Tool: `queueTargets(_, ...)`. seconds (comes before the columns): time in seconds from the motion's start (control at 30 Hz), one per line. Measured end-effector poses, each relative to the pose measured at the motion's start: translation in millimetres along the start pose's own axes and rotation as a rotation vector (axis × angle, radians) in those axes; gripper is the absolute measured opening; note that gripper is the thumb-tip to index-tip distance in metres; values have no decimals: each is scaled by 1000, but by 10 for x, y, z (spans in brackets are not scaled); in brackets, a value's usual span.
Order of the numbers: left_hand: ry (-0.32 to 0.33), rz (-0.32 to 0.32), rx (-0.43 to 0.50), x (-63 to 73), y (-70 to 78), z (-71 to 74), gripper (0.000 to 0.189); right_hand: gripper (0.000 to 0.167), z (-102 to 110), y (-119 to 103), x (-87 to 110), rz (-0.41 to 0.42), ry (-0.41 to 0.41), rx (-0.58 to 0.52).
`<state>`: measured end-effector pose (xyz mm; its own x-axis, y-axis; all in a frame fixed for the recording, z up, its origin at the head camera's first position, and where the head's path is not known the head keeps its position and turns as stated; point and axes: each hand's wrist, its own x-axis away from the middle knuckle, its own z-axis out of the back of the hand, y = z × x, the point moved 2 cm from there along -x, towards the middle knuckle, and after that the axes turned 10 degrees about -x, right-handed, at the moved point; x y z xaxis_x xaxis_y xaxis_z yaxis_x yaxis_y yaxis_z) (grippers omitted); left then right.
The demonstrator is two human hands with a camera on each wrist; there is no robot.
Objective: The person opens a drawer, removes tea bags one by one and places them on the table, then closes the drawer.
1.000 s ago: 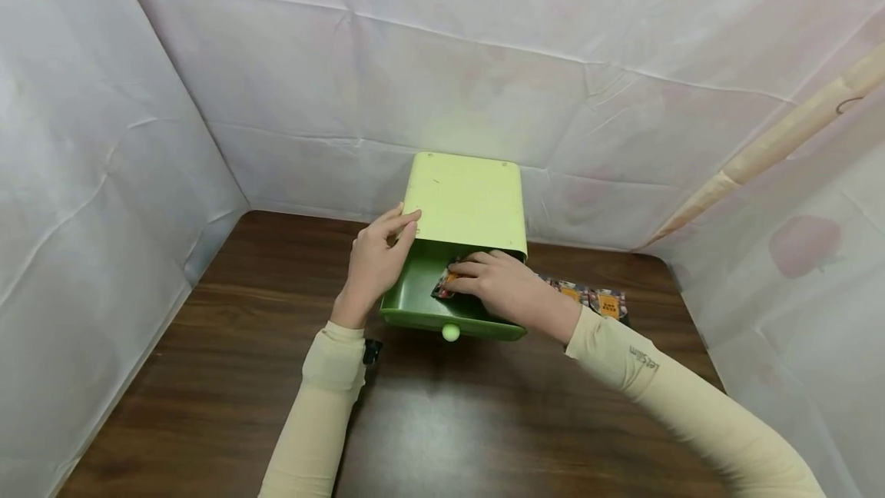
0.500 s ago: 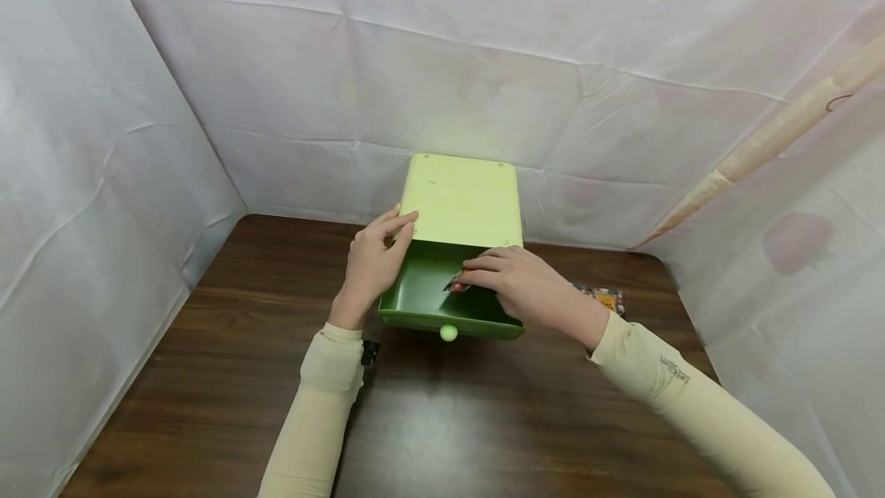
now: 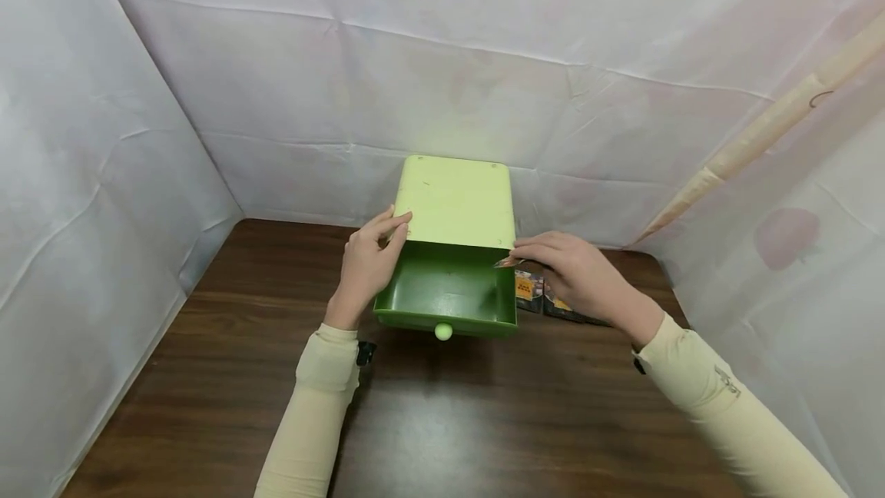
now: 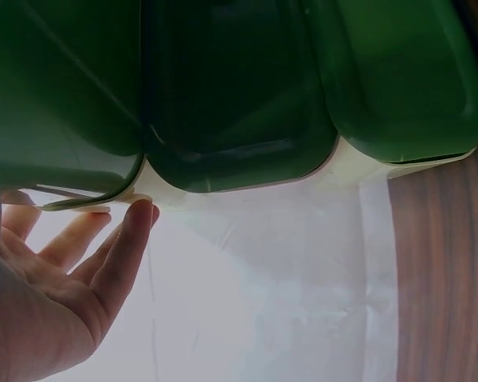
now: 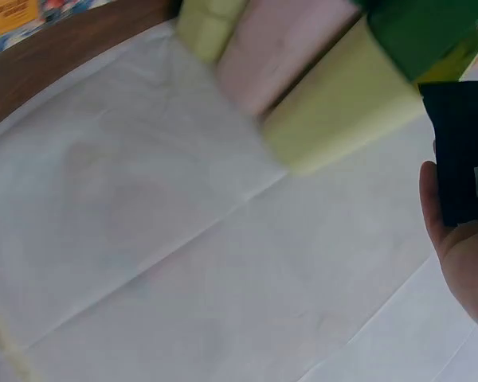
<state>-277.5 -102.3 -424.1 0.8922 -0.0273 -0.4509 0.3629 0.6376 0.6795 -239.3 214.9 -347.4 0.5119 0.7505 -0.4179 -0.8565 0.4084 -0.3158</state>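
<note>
A small drawer cabinet with a pale green top stands against the back curtain. Its green top drawer, with a round knob, is pulled out, and nothing lies on the visible floor of it. My left hand touches the cabinet's front left corner, fingers fairly straight. At the drawer's right side, my right hand pinches a small flat packet, seen almost edge-on. The right wrist view shows the packet's dark back with a barcode.
More packets with orange labels lie on the brown wooden table, right of the cabinet and partly under my right hand. Two closed drawers sit below the pulled-out one. White curtains enclose the back and sides.
My right hand has lifted the packet out of the drawer and carried it to the right, past the drawer's right edge. My left hand has stayed at the cabinet corner.
</note>
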Motion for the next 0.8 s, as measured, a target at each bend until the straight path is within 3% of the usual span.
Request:
queueTargets(0.27, -7, 10, -2, -10, -81, 47, 34, 51, 231, 181, 318, -140, 104, 16)
queueTargets(0.43, -8, 38, -9, 3, -148, 92, 35, 56, 296, 612, 656, -263, 217, 87)
queueTargets(0.57, -12, 49, -10, 14, -203, 113, 36, 58, 275, 1063, 1076, -438, 300, 93)
queueTargets(0.73, -17, 52, -17, 21, -251, 122, 36, 58, 199, 1412, 1606, -728, 286, 37)
queueTargets(0.8, -18, 51, -16, 24, -249, 128, 36, 56, 174, 1495, 1796, -806, 283, 16)
